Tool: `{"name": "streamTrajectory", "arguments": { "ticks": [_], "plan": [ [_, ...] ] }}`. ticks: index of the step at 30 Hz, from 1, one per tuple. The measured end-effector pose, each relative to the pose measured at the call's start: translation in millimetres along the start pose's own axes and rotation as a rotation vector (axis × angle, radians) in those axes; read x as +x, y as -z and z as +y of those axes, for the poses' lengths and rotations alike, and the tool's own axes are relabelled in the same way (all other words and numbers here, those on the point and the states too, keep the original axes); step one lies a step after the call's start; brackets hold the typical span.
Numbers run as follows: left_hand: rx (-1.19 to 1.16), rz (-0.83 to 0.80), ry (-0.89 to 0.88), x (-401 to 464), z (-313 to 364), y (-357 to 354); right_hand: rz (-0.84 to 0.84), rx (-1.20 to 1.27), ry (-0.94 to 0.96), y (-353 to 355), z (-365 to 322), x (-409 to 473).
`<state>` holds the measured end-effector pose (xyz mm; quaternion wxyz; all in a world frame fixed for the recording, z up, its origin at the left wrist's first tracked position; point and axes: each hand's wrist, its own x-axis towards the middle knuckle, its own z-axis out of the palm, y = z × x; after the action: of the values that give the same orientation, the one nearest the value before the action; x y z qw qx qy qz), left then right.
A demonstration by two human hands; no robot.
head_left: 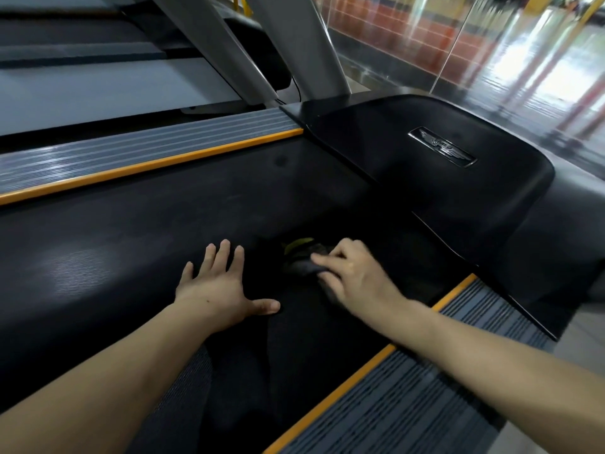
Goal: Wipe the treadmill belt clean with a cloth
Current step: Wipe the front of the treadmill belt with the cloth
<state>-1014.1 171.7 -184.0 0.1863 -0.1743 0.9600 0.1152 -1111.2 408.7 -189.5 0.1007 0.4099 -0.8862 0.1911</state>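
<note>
The black treadmill belt (147, 224) fills the middle of the view. My left hand (219, 286) lies flat on it, fingers spread and straight. To its right, my right hand (352, 271) grips a dark cloth (302, 262) with a yellow-green patch, pressed against the belt close to the motor cover. Motion blur softens this hand, and part of the cloth is hidden under its fingers.
A black motor cover (425, 165) with a metal badge (442, 146) bounds the belt's front. Grey ribbed side rails with orange edging run along the left (131, 149) and right (409, 388). Silver uprights (294, 44) rise behind; a glass wall (458, 37) stands beyond.
</note>
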Motion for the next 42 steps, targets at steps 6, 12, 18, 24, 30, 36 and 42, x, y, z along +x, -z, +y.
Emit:
{"name": "streamTrajectory", "arguments": {
  "ticks": [6, 12, 18, 24, 30, 36, 42],
  "plan": [
    [-0.011, 0.002, 0.001, -1, 0, -1, 0.137, -0.288, -0.461, 35, 115, 16],
    [-0.025, 0.114, -0.005, -11, 2, -5, 0.055, -0.061, -0.252, 0, -15, -11],
    [-0.091, 0.32, -0.082, -45, 0, -14, -0.01, -0.136, -0.06, 19, 19, -15],
    [-0.083, 0.231, -0.081, -68, 13, -24, 0.051, -0.333, -0.519, 49, 103, -14],
    [-0.108, 0.226, -0.05, -70, 16, -32, -0.055, -0.079, -0.21, 9, -14, -34],
    [-0.11, 0.204, -0.045, -71, 17, -31, -0.084, -0.178, -0.111, 36, 48, -27],
    [-0.101, 0.182, -0.015, -66, 22, -32, 0.043, -0.294, -0.591, 48, 102, -19]
  ]
}}
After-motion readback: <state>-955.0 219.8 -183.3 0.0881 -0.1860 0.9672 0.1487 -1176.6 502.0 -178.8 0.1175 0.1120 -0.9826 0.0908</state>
